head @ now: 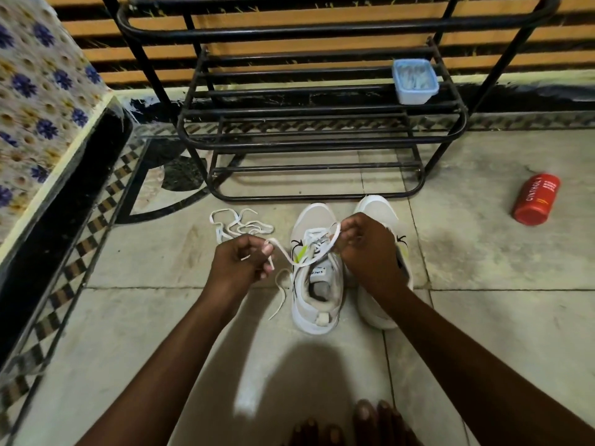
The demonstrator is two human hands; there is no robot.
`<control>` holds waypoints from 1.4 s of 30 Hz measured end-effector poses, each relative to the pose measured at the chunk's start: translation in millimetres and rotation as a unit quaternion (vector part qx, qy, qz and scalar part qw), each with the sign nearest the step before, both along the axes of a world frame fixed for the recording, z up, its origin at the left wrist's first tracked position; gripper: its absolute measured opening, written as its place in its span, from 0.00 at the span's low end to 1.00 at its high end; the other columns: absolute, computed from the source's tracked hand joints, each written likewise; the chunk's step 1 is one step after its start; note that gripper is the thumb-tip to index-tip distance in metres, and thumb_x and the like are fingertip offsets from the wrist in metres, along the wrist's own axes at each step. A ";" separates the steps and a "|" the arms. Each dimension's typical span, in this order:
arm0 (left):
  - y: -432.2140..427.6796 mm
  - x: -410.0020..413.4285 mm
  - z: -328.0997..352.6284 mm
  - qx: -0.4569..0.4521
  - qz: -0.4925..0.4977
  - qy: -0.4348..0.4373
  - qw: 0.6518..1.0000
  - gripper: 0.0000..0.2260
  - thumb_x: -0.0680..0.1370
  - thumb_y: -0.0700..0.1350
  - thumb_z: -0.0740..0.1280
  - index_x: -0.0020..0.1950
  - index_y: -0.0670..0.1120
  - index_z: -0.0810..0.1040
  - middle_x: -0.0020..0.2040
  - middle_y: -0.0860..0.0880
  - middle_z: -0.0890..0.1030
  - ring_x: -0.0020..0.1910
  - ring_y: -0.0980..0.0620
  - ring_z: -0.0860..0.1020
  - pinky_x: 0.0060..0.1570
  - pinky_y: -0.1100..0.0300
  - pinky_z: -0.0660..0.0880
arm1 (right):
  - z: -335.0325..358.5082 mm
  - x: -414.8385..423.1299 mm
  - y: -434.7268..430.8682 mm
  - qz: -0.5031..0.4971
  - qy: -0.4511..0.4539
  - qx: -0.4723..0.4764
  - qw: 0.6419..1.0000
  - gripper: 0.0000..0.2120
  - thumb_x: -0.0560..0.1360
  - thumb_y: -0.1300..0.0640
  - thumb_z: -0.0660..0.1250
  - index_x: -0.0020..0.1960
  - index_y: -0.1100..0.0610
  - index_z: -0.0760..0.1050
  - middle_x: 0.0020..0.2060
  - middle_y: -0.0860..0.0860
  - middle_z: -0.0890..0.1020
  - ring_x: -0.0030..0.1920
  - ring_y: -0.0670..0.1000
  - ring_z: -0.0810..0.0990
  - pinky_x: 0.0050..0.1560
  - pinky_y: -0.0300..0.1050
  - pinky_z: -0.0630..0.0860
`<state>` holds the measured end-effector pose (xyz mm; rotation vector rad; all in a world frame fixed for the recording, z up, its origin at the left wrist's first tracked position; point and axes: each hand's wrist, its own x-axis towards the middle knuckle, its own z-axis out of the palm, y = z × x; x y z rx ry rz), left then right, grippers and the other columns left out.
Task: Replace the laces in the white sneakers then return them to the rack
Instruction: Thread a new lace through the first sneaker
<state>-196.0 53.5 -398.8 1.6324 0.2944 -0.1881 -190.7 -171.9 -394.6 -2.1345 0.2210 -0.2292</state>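
1. White lace [283, 252] is running betw. both hands at mid-frame, sagging in a dip over the nearer sneaker [317, 304].
2. Both sneakers are standing side by side on the floor tiles [483, 259], toes pointing at the black rack [306, 140], just in front of its bottom bar. They're not on it yet.
3. Left hand [240, 262] is pinching one stretch of the lace w/ thumb and curled fingers. A short end is sticking out below them.
4. Right hand [363, 249] is gripping the other stretch as a loop, fingers curled tight. It's hovering over the eyelet area and covering much of the second sneaker [376, 207].
5. Another tail is trailing down beside the nearer sneaker to the floor.
6. A second lace [238, 225] is lying tangled at left-centre, apart from the sneakers. Can't tell if it's old or new.
7. Step in hand, prob.: threading the nearer sneaker. Some crossings are showing at the front, upper eyelets unclear.
8. Second sneaker's lacing is hidden, so the job is looking roughly half done at best.
9. Next move is calling for a firm hold on a lace tip, feeding it thru the next eyelet, then pulling both sides even w/o twisting.
10. Elsewhere, a lidded plastic box [415, 80] is sitting on the rack at upper right, and a red bottle [536, 199] is lying at far right.
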 end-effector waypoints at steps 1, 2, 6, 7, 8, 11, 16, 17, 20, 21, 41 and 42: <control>-8.3 1.0 4.0 -0.032 0.006 0.003 0.999 0.02 0.79 0.33 0.70 0.47 0.36 0.79 0.36 0.40 0.81 0.31 0.49 0.79 0.33 0.60 0.78 | 0.9 -2.6 -2.3 -0.001 0.011 -0.011 1.000 0.03 0.69 0.57 0.66 0.42 0.54 0.78 0.33 0.47 0.83 0.33 0.40 0.80 0.41 0.36 0.76; -15.4 1.5 8.1 -0.060 0.013 0.007 0.998 0.03 0.79 0.30 0.69 0.47 0.36 0.79 0.35 0.42 0.82 0.32 0.49 0.81 0.35 0.60 0.80 | 1.3 -4.6 -4.0 0.004 0.023 -0.026 0.999 0.01 0.69 0.57 0.68 0.40 0.54 0.77 0.32 0.47 0.82 0.32 0.40 0.79 0.39 0.32 0.74; -36.2 8.2 19.2 -0.113 0.028 0.014 0.993 0.04 0.77 0.28 0.69 0.47 0.35 0.78 0.36 0.40 0.83 0.36 0.44 0.85 0.39 0.59 0.82 | 7.1 -12.0 -3.5 0.048 0.073 -0.050 0.995 0.07 0.67 0.56 0.77 0.39 0.56 0.79 0.31 0.50 0.82 0.34 0.49 0.81 0.40 0.42 0.77; -37.5 10.3 20.2 -0.108 0.030 0.013 0.994 0.04 0.78 0.29 0.69 0.46 0.36 0.78 0.36 0.39 0.83 0.36 0.44 0.84 0.39 0.58 0.82 | 9.8 -12.8 -2.6 0.056 0.077 -0.044 0.995 0.08 0.68 0.55 0.78 0.39 0.56 0.80 0.31 0.50 0.82 0.33 0.50 0.81 0.40 0.43 0.77; -38.1 12.0 20.8 -0.096 0.033 0.012 0.995 0.04 0.78 0.29 0.69 0.46 0.36 0.79 0.36 0.39 0.83 0.35 0.45 0.83 0.39 0.58 0.82 | 12.5 -12.3 -1.8 0.063 0.074 -0.028 0.995 0.08 0.69 0.55 0.78 0.39 0.56 0.80 0.30 0.51 0.82 0.33 0.50 0.81 0.39 0.44 0.77; -38.3 13.1 19.7 -0.067 0.049 0.015 0.996 0.02 0.78 0.31 0.70 0.49 0.35 0.78 0.35 0.40 0.82 0.31 0.48 0.79 0.36 0.59 0.80 | 24.0 2.0 -0.4 0.099 0.070 0.146 0.982 0.10 0.76 0.55 0.74 0.43 0.63 0.82 0.33 0.57 0.84 0.34 0.54 0.83 0.41 0.52 0.80; -36.0 5.8 16.0 -0.074 0.089 0.081 0.990 0.05 0.77 0.32 0.72 0.46 0.38 0.77 0.34 0.40 0.82 0.30 0.48 0.77 0.32 0.62 0.78 | 35.0 47.1 7.8 0.111 0.187 0.502 0.837 0.16 0.84 0.60 0.56 0.60 0.71 0.76 0.52 0.66 0.84 0.52 0.63 0.85 0.47 0.47 0.80; -34.9 4.4 14.9 -0.073 0.087 0.097 0.989 0.05 0.78 0.32 0.72 0.46 0.38 0.77 0.34 0.41 0.82 0.31 0.48 0.77 0.32 0.63 0.78 | 33.0 51.4 7.8 0.109 0.193 0.524 0.823 0.15 0.83 0.64 0.55 0.62 0.71 0.75 0.54 0.66 0.83 0.55 0.63 0.84 0.52 0.48 0.81; -30.5 3.7 11.5 -0.087 0.083 0.151 0.981 0.05 0.78 0.33 0.70 0.42 0.38 0.79 0.32 0.43 0.82 0.29 0.52 0.76 0.28 0.67 0.75 | 21.9 54.4 7.0 0.083 0.171 0.457 0.869 0.12 0.79 0.71 0.59 0.59 0.70 0.77 0.53 0.64 0.84 0.52 0.60 0.86 0.54 0.49 0.82; -28.2 4.0 10.6 -0.100 0.090 0.169 0.976 0.07 0.79 0.33 0.70 0.41 0.38 0.80 0.31 0.44 0.82 0.28 0.53 0.76 0.27 0.68 0.74 | 18.3 51.1 6.7 0.076 0.159 0.407 0.896 0.11 0.78 0.72 0.61 0.56 0.69 0.78 0.50 0.63 0.85 0.49 0.58 0.86 0.50 0.47 0.83; -8.5 -3.8 8.3 -0.066 0.072 0.132 0.986 0.05 0.78 0.34 0.72 0.43 0.37 0.79 0.33 0.42 0.82 0.28 0.51 0.75 0.28 0.65 0.74 | 8.5 41.3 31.4 0.131 0.113 0.109 0.979 0.03 0.72 0.61 0.70 0.40 0.57 0.80 0.30 0.50 0.84 0.34 0.54 0.84 0.41 0.49 0.80; -7.8 -6.9 7.3 -0.047 0.055 0.125 0.990 0.05 0.77 0.34 0.73 0.42 0.38 0.80 0.32 0.43 0.82 0.27 0.51 0.75 0.28 0.65 0.74 | 8.0 47.2 34.6 0.096 0.133 0.152 0.975 0.03 0.72 0.61 0.70 0.41 0.59 0.79 0.31 0.52 0.85 0.33 0.56 0.84 0.37 0.48 0.79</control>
